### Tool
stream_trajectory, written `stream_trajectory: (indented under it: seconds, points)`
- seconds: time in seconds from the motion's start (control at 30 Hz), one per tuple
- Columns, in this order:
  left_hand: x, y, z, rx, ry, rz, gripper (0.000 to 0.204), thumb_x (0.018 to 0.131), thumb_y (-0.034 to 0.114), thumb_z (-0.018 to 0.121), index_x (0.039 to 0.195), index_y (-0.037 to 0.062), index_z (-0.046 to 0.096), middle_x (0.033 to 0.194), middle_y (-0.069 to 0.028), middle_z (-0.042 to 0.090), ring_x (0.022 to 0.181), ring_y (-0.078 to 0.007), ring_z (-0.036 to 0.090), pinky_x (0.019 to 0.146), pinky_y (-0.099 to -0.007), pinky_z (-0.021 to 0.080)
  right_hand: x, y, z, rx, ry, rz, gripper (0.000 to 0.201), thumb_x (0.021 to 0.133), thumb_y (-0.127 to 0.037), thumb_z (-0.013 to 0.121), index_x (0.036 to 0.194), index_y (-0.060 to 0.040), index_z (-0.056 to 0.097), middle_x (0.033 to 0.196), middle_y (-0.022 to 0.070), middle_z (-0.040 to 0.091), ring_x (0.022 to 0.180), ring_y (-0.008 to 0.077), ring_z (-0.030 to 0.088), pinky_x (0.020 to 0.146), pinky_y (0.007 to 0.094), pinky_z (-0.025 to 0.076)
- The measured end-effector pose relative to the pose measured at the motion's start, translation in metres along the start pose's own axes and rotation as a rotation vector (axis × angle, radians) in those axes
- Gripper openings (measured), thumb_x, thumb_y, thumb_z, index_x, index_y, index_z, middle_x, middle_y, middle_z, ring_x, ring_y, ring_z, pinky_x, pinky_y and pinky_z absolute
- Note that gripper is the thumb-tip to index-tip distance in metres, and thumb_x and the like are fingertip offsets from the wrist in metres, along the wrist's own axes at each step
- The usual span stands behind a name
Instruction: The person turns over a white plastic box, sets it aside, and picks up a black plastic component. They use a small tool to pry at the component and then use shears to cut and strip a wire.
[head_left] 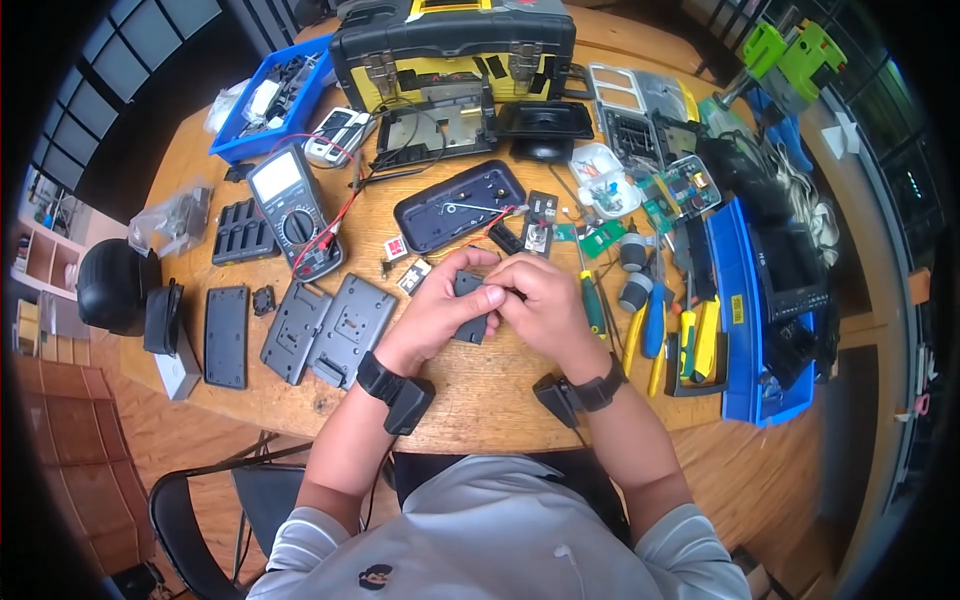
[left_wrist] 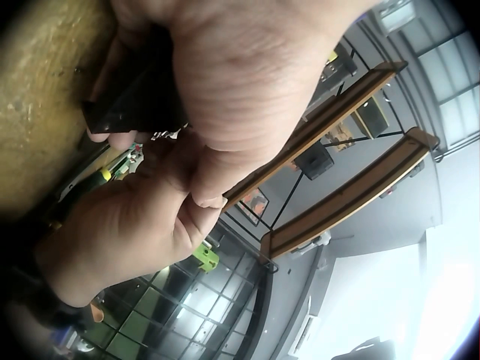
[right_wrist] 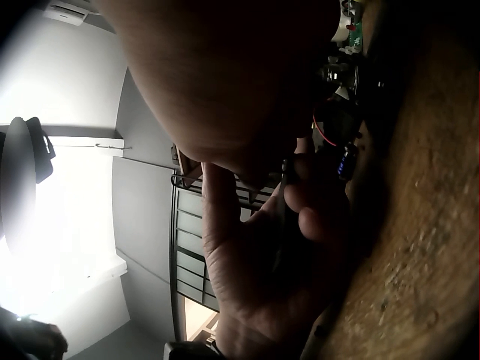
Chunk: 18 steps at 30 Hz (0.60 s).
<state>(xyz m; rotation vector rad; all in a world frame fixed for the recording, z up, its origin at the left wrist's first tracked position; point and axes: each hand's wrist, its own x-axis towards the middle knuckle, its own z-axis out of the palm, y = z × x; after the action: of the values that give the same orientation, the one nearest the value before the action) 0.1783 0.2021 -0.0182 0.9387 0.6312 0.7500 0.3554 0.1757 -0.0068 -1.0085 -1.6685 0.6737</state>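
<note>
In the head view a small dark flat piece (head_left: 468, 310) is gripped by the left hand (head_left: 437, 312), its fingers round the far side and its thumb near the top. The right hand (head_left: 545, 303) meets it there, fingertips bent together at the piece's upper edge; whatever lies between them is hidden. In the left wrist view the dark piece (left_wrist: 135, 97) shows beneath the left hand (left_wrist: 232, 90), with the right hand (left_wrist: 127, 240) touching the left thumb. The right wrist view is dim, with the left hand (right_wrist: 259, 270) behind the right hand (right_wrist: 217, 90).
Beyond the hands lies a dark tray-like shell (head_left: 460, 205). To the left are a multimeter (head_left: 297, 215) and black plates (head_left: 345, 325). Screwdrivers (head_left: 653, 320) and a blue bin (head_left: 740, 310) are on the right; a toolbox (head_left: 455, 50) stands at the back.
</note>
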Motion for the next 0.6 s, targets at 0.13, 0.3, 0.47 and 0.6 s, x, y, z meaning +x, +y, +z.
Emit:
stream_trajectory:
  seconds: [0.13,0.3,0.47,0.6]
  points:
    - [-0.0006,0.0013,0.0001,-0.014,0.014,0.001,0.059,0.09,0.028,0.08,0.133,0.0009,0.049,0.089,-0.0075,0.068,0.069,-0.0152,0.067,0.064,-0.0277,0.056,-0.0004,-0.0002,0.0003,-0.034,0.002,0.025,0.008,0.079,0.001,0.071,0.085,-0.0023,0.067,0.086,0.0138,0.07,0.081,0.0332,0.07,0.071,0.0404,0.055]
    - [-0.0006,0.0,0.0035,-0.028,0.025,0.024,0.057,0.092,0.026,0.079,0.133,0.0004,0.048,0.09,-0.0075,0.067,0.069,-0.0145,0.066,0.063,-0.0272,0.055,-0.0008,0.002,0.0009,-0.005,-0.005,0.01,0.005,0.083,0.004,0.07,0.086,0.001,0.067,0.087,0.0125,0.069,0.071,0.0243,0.07,0.061,0.0339,0.056]
    - [-0.0001,-0.0014,0.0029,-0.043,0.032,0.02,0.057,0.093,0.025,0.078,0.133,0.0002,0.046,0.089,-0.0077,0.066,0.069,-0.0139,0.065,0.062,-0.0271,0.054,-0.0002,-0.0004,0.0,-0.003,-0.034,0.029,0.004,0.087,0.008,0.067,0.086,0.0048,0.065,0.088,0.0119,0.068,0.062,0.0163,0.071,0.052,0.0281,0.056]
    - [-0.0002,-0.0007,0.0039,-0.041,0.031,0.02,0.056,0.094,0.026,0.077,0.133,0.0002,0.046,0.089,-0.0078,0.066,0.069,-0.0139,0.065,0.062,-0.027,0.054,-0.0005,0.0003,0.0007,0.005,-0.051,0.054,0.004,0.088,0.008,0.066,0.086,0.0047,0.064,0.089,0.0117,0.068,0.062,0.0167,0.071,0.051,0.0282,0.056]
